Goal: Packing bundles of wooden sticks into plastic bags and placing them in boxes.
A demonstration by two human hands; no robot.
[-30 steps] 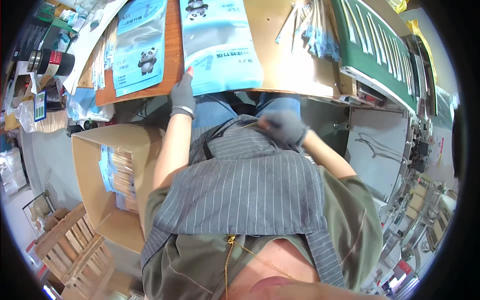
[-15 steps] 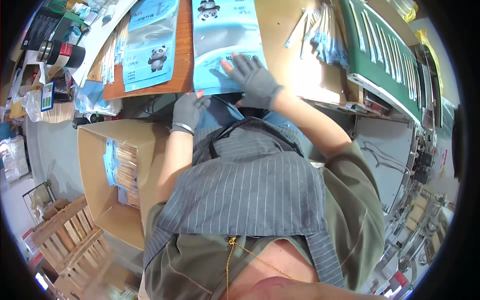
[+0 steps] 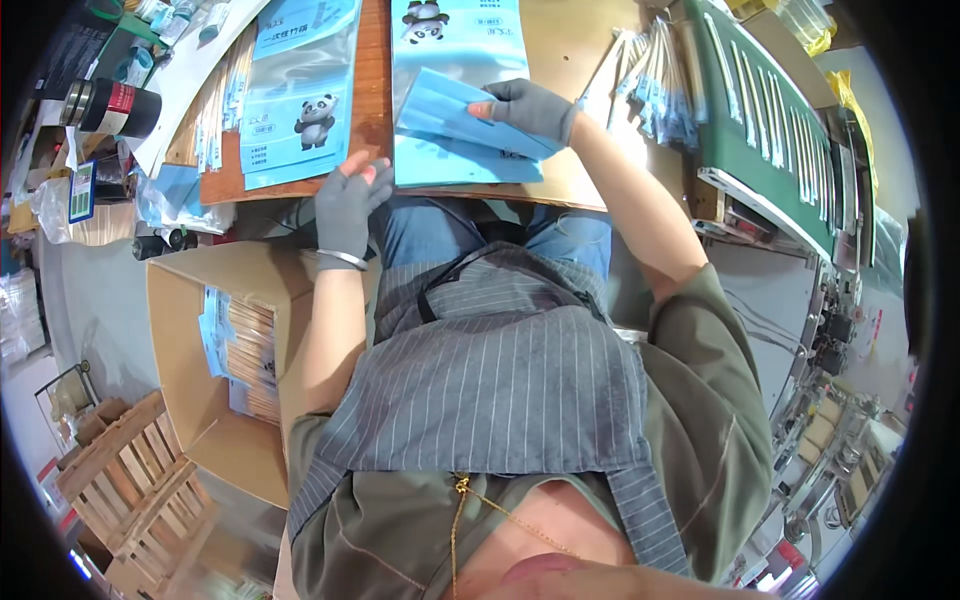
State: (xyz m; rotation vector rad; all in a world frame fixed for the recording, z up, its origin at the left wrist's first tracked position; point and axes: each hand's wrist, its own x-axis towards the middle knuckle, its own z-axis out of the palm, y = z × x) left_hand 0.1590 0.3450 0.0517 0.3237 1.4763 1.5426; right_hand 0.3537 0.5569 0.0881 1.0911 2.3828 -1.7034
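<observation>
A stack of blue-and-clear printed plastic bags with a panda picture [image 3: 470, 58] lies on the table in front of me. My right hand [image 3: 535, 112], in a grey glove with bare fingertips, pinches the near end of the top plastic bag [image 3: 440, 100], which is lifted and folded back over the stack. My left hand [image 3: 345, 212], gloved alike, hovers at the table's front edge, its fingers loosely bent and apart with nothing in them. Close to it lies a second pile of panda bags [image 3: 300, 120].
Wrapped chopsticks [image 3: 650, 90] lie in a bunch at the right, beside a green conveyor belt [image 3: 745, 130] carrying several more. Below left stands an open carton [image 3: 235, 455] with packed bundles inside. A dark bottle [image 3: 115, 107] and clutter crowd the far left.
My right hand has gone from lying flat on the bags to pinching the top one, its near end now folded up. My left hand has moved left, off the stack's corner.
</observation>
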